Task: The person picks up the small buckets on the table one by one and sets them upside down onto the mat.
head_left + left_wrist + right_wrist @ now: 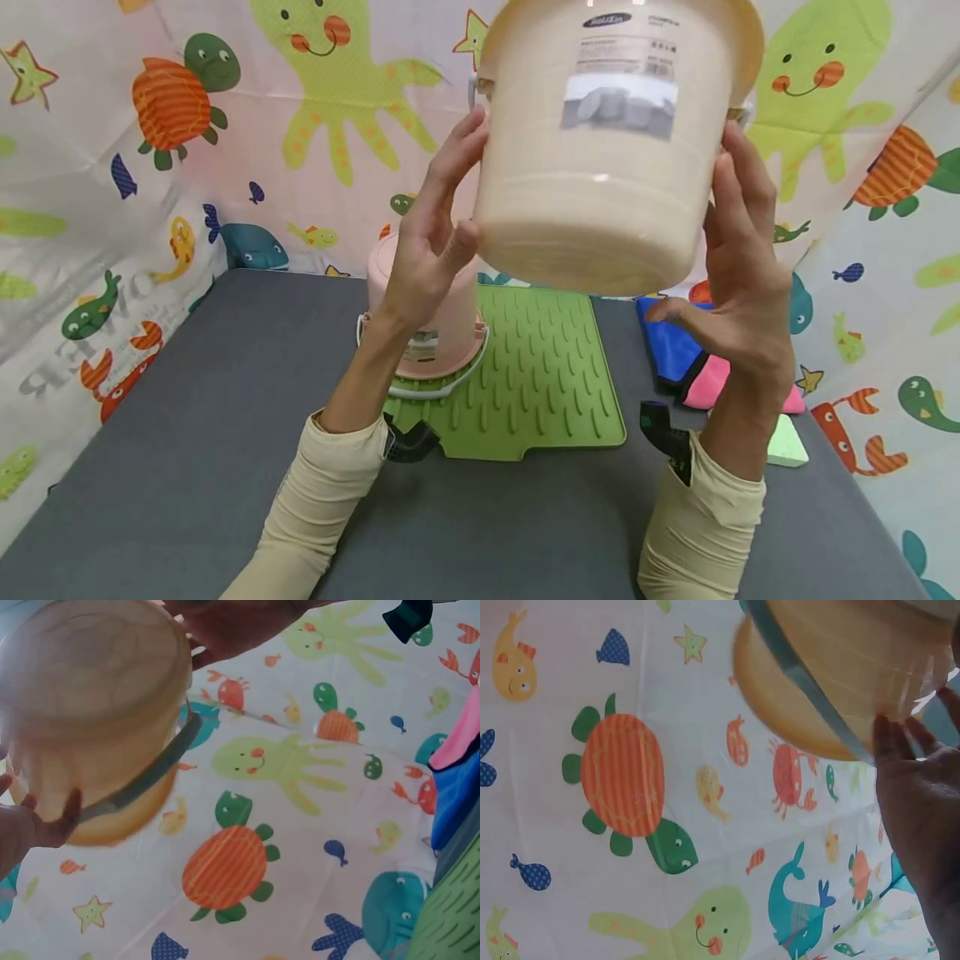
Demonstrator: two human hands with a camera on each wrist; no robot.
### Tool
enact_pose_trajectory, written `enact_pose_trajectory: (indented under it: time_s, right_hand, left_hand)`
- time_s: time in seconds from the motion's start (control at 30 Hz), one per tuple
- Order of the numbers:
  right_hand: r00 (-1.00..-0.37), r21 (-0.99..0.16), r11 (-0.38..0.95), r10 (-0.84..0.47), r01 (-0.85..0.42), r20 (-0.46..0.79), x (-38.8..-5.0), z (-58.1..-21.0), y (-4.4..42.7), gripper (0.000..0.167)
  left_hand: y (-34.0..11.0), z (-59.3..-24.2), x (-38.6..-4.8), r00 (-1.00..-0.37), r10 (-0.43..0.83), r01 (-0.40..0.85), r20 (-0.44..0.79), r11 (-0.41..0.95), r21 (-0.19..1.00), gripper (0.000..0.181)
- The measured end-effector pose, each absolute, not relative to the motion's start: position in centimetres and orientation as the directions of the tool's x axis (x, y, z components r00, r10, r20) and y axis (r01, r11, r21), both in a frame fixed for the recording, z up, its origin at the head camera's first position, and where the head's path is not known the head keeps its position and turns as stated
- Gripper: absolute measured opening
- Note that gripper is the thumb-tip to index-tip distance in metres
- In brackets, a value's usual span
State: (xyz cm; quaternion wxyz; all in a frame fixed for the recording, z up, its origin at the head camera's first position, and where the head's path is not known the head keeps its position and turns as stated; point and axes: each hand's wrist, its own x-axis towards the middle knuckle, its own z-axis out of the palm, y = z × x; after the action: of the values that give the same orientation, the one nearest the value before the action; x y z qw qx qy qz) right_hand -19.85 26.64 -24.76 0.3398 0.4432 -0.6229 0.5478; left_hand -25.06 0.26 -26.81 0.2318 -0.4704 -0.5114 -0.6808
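Observation:
A cream plastic bucket (600, 192) with a printed label is held up in the air, its base tilted towards me. My left hand (431, 225) holds its left side, the thumb near the base and the fingers higher up. On the opposite side, my right hand (750, 267) supports the wall with its fingers, while its thumb sticks out away from the bucket. The bucket's handle (150, 772) hangs across its side in the left wrist view. The bucket's inside is hidden.
Behind my left hand, a pink bucket (431, 325) stands upside down on a green ridged mat (547, 367). To the right lie blue cloth (671, 342), pink cloth (708, 383) and a pale green block (787, 442) on the grey table (525, 525). Patterned sheets surround the table.

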Motion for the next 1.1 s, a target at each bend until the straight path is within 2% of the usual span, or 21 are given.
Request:
enact_pose_trajectory:
  time_s: [0.1, 0.2, 0.3, 0.4, 0.57, 0.67, 0.77, 0.87, 0.93, 1.0, 1.1]
  right_hand:
    - [-0.433, -0.406, 0.151, -0.26, -0.901, 0.863, -19.8, -24.7, 27.7, 0.125]
    - [-0.459, -0.418, 0.204, -0.24, -0.885, 0.855, -20.1, -24.7, 27.8, 0.129]
    - [-0.464, -0.442, 0.152, -0.169, -0.884, 0.87, -20.5, -24.9, 27.5, 0.125]
    - [-0.502, -0.489, 0.126, -0.111, -0.863, 0.858, -21.0, -25.2, 27.3, 0.122]
    - [-0.575, -0.558, 0.162, -0.098, -0.814, 0.812, -21.5, -25.6, 27.7, 0.119]
    - [-0.589, -0.559, 0.219, -0.104, -0.8, 0.801, -21.7, -25.7, 28.1, 0.115]
    - [-0.606, -0.565, 0.259, -0.123, -0.784, 0.786, -21.7, -25.8, 28.5, 0.109]
    - [-0.635, -0.589, 0.259, -0.161, -0.766, 0.755, -21.7, -25.9, 28.9, 0.104]
    - [-0.653, -0.603, 0.262, -0.19, -0.753, 0.733, -21.7, -26.0, 29.1, 0.102]
    - [-0.672, -0.608, 0.3, -0.2, -0.735, 0.713, -21.7, -26.0, 29.2, 0.097]
    - [-0.711, -0.609, 0.39, -0.212, -0.691, 0.671, -21.7, -26.2, 29.6, 0.085]
  left_hand:
    - [0.2, -27.0, -25.1, -0.441, 0.262, 0.801, 0.858, -0.317, 0.508, 0.117]
    - [0.1, -27.2, -25.3, -0.431, 0.356, 0.815, 0.829, -0.242, 0.527, 0.132]
    - [0.0, -27.5, -25.8, -0.421, 0.382, 0.856, 0.823, -0.133, 0.499, 0.137]
    - [0.2, -27.8, -26.1, -0.426, 0.355, 0.884, 0.832, -0.033, 0.466, 0.13]
    - [0.9, -28.3, -25.9, -0.526, 0.306, 0.846, 0.793, 0.097, 0.524, 0.125]
    - [1.3, -28.4, -25.7, -0.59, 0.298, 0.803, 0.75, 0.119, 0.584, 0.123]
    - [1.6, -28.3, -25.6, -0.629, 0.294, 0.77, 0.719, 0.106, 0.63, 0.119]
    - [1.8, -28.2, -25.4, -0.645, 0.282, 0.755, 0.71, 0.096, 0.648, 0.123]
    - [1.8, -28.1, -25.4, -0.656, 0.282, 0.745, 0.7, 0.095, 0.66, 0.112]
    - [1.7, -28.2, -25.5, -0.669, 0.292, 0.733, 0.684, 0.107, 0.671, 0.109]
    - [1.7, -28.6, -25.8, -0.687, 0.334, 0.711, 0.645, 0.125, 0.692, 0.113]
